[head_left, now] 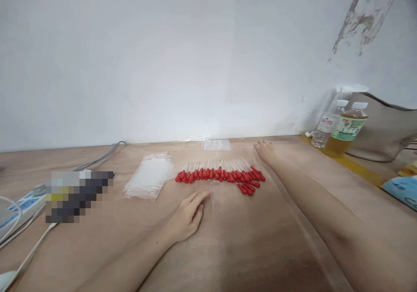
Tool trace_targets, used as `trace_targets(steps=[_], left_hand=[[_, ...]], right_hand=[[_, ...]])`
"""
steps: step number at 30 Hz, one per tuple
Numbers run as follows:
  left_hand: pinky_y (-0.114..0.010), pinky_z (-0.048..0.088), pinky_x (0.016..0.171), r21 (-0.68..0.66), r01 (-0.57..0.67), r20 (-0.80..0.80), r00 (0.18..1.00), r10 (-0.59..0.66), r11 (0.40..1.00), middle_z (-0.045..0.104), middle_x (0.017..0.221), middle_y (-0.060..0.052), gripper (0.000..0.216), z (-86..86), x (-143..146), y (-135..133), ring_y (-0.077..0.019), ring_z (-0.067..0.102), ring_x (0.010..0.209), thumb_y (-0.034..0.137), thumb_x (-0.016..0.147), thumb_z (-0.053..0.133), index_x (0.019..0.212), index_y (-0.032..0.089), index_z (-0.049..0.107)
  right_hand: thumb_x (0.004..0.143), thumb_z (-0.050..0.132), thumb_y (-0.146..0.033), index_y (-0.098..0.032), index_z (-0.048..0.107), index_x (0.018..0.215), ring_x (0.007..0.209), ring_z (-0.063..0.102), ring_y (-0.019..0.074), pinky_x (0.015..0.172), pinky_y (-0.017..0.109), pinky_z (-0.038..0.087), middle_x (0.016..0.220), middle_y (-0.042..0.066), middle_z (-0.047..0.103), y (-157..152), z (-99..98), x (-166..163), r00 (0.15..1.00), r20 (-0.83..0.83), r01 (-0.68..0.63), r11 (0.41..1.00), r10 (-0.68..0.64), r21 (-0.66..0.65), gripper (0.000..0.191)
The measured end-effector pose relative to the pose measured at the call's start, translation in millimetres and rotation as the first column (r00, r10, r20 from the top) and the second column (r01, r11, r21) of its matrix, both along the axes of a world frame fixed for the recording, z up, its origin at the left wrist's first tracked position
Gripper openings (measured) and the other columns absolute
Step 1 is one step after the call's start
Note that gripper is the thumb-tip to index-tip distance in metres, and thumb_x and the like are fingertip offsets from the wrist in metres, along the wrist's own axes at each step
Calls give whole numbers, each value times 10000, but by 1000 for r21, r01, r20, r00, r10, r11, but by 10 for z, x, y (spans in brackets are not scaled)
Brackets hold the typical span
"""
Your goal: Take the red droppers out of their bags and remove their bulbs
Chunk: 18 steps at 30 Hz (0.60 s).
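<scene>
My left hand rests on the table with fingers stretched out, their tips beside several thin clear glass tubes. Beyond them lies a row of droppers, red rubber bulbs toward me and clear tubes pointing at the wall. Several loose red bulbs lie at the row's right end, seemingly without tubes. My right hand is stretched far forward, flat near the table's back edge, fingers apart and nothing visible in them. A stack of clear zip bags sits left of the droppers.
One flat clear bag lies by the wall. At the right stand a water bottle, a bottle of amber drink and a grey bag, near yellow tape. A power strip with cables and a blurred-out object are at the left.
</scene>
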<state>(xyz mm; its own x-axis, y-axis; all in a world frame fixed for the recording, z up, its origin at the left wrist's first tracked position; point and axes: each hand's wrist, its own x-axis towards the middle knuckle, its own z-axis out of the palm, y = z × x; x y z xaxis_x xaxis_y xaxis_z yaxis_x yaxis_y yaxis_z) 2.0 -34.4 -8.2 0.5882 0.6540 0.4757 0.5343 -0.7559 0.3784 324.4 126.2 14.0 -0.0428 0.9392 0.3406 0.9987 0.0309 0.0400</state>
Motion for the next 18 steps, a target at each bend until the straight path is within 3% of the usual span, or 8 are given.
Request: trace_targets(steps=[3,9,15,18], left_hand=[[-343,469,832,-8,-17,-11,1000,17,1000,556,1084,-94,398,17,3,-23,-173,537,965,78,815,362,1193,186,419],[-316,461,867,-34,-15,-33,999,13,999,540,1118,-84,386,39,21,-34,-167,527,1005,99,819,377,1187,199,436],[-302,446,884,-59,-13,-35,999,11,998,523,1137,-85,372,47,29,-37,-161,508,1036,102,831,362,1184,196,438],[-308,445,882,-55,-17,-25,1000,16,998,517,1139,-88,369,40,27,-30,-162,507,1032,106,836,354,1186,194,432]], right_hand=[[806,360,-99,-156,586,1007,1058,425,260,830,406,311,1131,156,506,216,18,50,999,34,-18,998,20,-55,308],[756,519,-246,-212,636,890,1059,403,257,819,387,325,1068,105,531,493,-31,237,1000,14,-17,983,20,-183,182],[783,500,-315,-146,624,802,1042,417,298,797,422,329,1048,151,531,436,-113,310,999,-47,-2,980,-7,-198,210],[830,415,-284,-105,584,868,942,497,281,750,392,358,975,177,562,311,-64,295,993,-113,30,989,-47,-144,250]])
